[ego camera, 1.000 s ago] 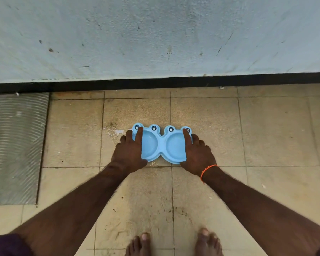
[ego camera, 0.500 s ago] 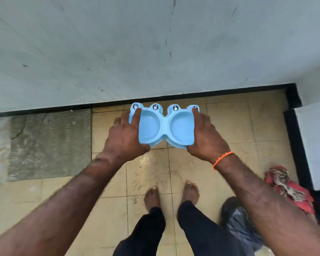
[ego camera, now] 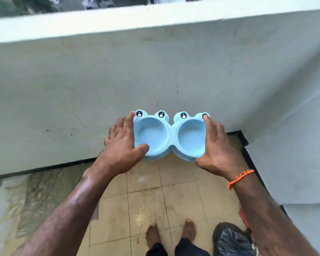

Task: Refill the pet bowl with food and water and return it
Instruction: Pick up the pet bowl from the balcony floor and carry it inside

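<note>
A light blue double pet bowl [ego camera: 171, 135] with frog eyes along its far rim is held level in the air in front of me, high above the tiled floor. Both round wells look empty. My left hand [ego camera: 123, 146] grips its left end, thumb over the near rim. My right hand [ego camera: 215, 146] grips its right end, fingers along the side; an orange thread band is on that wrist.
A pale parapet wall [ego camera: 118, 80] stands right behind the bowl, and a second wall [ego camera: 294, 154] closes the right side. A grey grooved mat [ego camera: 44, 196] lies on the floor at left. A black plastic bag [ego camera: 233, 239] sits by my bare feet [ego camera: 171, 235].
Both hands took the bowl off the floor and raised it. I straightened up, so the floor and my feet are now far below and the wall top has come into view.
</note>
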